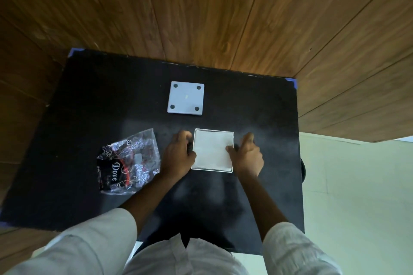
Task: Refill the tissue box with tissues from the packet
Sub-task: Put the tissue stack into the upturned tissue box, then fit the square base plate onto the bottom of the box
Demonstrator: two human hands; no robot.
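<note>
Now my left hand and right hand flank the open tissue box near the middle of the worktop, fingers curled against its side walls, right thumb on the white tissues that fill it. The step, I judge, is seating the stack flat — press evenly, keep corners inside the rim. The emptied packet lies toward the left edge; the lid waits nearer the far edge — it goes on next.
</note>
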